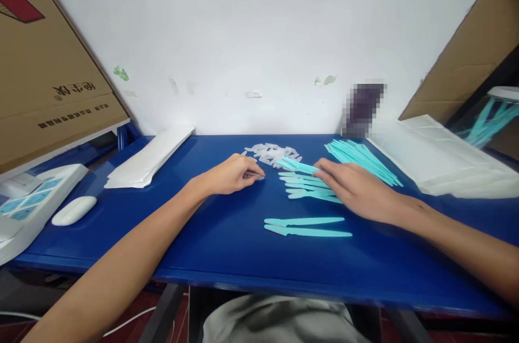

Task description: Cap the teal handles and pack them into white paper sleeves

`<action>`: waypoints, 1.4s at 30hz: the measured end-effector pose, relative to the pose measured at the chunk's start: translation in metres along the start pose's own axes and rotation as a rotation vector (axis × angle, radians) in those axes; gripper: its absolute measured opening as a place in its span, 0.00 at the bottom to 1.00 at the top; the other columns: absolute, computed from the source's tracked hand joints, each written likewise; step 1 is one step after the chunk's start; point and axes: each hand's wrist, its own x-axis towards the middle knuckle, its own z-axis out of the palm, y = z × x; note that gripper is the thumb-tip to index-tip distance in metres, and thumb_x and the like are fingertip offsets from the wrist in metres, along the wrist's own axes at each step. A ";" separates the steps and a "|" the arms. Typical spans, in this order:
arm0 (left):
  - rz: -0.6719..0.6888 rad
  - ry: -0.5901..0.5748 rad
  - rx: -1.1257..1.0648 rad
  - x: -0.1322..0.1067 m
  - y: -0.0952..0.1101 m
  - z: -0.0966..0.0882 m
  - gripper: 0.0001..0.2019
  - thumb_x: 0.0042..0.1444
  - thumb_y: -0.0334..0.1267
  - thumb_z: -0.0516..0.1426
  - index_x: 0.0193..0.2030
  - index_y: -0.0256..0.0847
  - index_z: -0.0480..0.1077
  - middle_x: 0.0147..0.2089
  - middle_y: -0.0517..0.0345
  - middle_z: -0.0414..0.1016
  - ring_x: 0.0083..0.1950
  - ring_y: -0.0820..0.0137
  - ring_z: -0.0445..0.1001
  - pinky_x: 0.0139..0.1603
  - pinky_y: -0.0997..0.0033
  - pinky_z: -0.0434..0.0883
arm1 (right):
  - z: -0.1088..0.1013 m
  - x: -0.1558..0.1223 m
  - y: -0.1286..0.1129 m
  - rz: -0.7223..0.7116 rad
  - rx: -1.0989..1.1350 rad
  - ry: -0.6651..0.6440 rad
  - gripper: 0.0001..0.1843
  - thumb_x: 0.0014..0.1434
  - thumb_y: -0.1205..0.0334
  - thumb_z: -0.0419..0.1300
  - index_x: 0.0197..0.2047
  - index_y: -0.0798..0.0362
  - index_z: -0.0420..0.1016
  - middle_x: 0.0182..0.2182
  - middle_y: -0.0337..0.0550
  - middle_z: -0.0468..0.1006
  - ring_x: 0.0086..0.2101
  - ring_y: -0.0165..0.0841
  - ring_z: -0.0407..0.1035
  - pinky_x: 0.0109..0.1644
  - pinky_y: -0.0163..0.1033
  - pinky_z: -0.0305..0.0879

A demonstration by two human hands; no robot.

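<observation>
My left hand (pixel 231 174) is closed in a pinch on a small translucent blade cap (pixel 256 175). Behind it lies a heap of similar clear caps (pixel 270 152). My right hand (pixel 354 186) is shut on turquoise eyebrow razors (pixel 298 165), their blade ends pointing left over the edge of the cap heap; how many it holds I cannot tell. Beneath that hand several more razors (pixel 308 187) lie side by side, partly hidden by the fingers. Two razors (pixel 308 226) lie apart, closer to the table's front edge.
A pile of turquoise razors (pixel 363 162) sits at the back right, beside white plastic bags (pixel 446 156). At left are white flat packets (pixel 150 162), a white mouse (pixel 74 210) and a white device (pixel 36 202). Cardboard (pixel 52 61) stands left of the blue table (pixel 227 245).
</observation>
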 end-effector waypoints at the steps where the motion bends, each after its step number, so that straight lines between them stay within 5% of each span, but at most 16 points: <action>1: 0.005 -0.002 0.000 0.000 0.000 0.000 0.12 0.64 0.35 0.56 0.48 0.39 0.79 0.45 0.52 0.81 0.42 0.68 0.78 0.41 0.71 0.71 | 0.000 0.000 0.000 -0.004 -0.001 -0.004 0.19 0.73 0.48 0.38 0.37 0.48 0.59 0.26 0.39 0.68 0.26 0.36 0.63 0.31 0.41 0.48; 9: 0.043 -0.075 0.116 0.000 0.005 0.000 0.14 0.69 0.35 0.51 0.50 0.39 0.78 0.46 0.48 0.78 0.44 0.65 0.75 0.47 0.65 0.70 | 0.000 0.000 0.000 -0.006 0.003 -0.032 0.18 0.73 0.49 0.38 0.36 0.48 0.59 0.26 0.39 0.68 0.26 0.35 0.62 0.32 0.42 0.47; 13: -0.026 0.100 -0.124 0.003 0.007 0.004 0.12 0.67 0.38 0.54 0.46 0.39 0.79 0.45 0.49 0.79 0.45 0.64 0.75 0.48 0.64 0.70 | -0.001 0.000 -0.001 0.025 0.046 0.029 0.18 0.73 0.49 0.41 0.36 0.49 0.60 0.24 0.38 0.65 0.25 0.34 0.60 0.32 0.42 0.48; 18: -0.151 0.374 -0.808 0.014 0.016 0.017 0.11 0.58 0.43 0.64 0.42 0.36 0.78 0.37 0.53 0.80 0.41 0.67 0.77 0.48 0.66 0.71 | 0.002 0.000 -0.005 0.095 0.543 0.131 0.19 0.72 0.45 0.44 0.36 0.49 0.61 0.25 0.35 0.62 0.24 0.30 0.56 0.30 0.39 0.53; 22: -0.168 0.416 -1.002 0.022 0.025 0.030 0.12 0.55 0.43 0.67 0.38 0.36 0.78 0.35 0.54 0.80 0.36 0.71 0.75 0.46 0.69 0.70 | 0.012 0.004 -0.007 0.103 0.905 0.061 0.17 0.70 0.45 0.49 0.39 0.49 0.61 0.26 0.33 0.62 0.24 0.27 0.56 0.29 0.36 0.56; 26: -0.202 0.417 -1.071 0.026 0.037 0.037 0.14 0.52 0.45 0.69 0.39 0.35 0.79 0.38 0.53 0.81 0.32 0.73 0.75 0.44 0.68 0.72 | 0.017 0.008 -0.015 0.238 1.153 0.017 0.17 0.65 0.44 0.56 0.37 0.49 0.61 0.23 0.29 0.52 0.20 0.24 0.44 0.23 0.33 0.43; 29: -0.220 0.405 -1.058 0.027 0.047 0.040 0.16 0.52 0.47 0.69 0.39 0.34 0.78 0.34 0.54 0.81 0.31 0.71 0.77 0.44 0.67 0.73 | 0.015 0.008 -0.026 0.255 1.069 0.053 0.20 0.61 0.41 0.60 0.41 0.49 0.68 0.20 0.28 0.52 0.20 0.24 0.45 0.22 0.34 0.44; 34: -0.227 0.385 -1.032 0.028 0.055 0.044 0.18 0.52 0.49 0.69 0.40 0.34 0.78 0.27 0.56 0.79 0.32 0.67 0.80 0.44 0.67 0.74 | 0.013 0.009 -0.038 0.165 0.846 0.103 0.23 0.60 0.38 0.61 0.40 0.52 0.76 0.22 0.34 0.67 0.19 0.23 0.46 0.23 0.36 0.43; 42: -0.216 0.366 -1.020 0.026 0.054 0.046 0.22 0.52 0.50 0.69 0.45 0.37 0.70 0.29 0.55 0.81 0.33 0.64 0.83 0.38 0.69 0.76 | 0.014 0.011 -0.035 0.199 0.772 0.151 0.25 0.57 0.36 0.63 0.33 0.53 0.77 0.16 0.29 0.53 0.19 0.24 0.45 0.24 0.36 0.42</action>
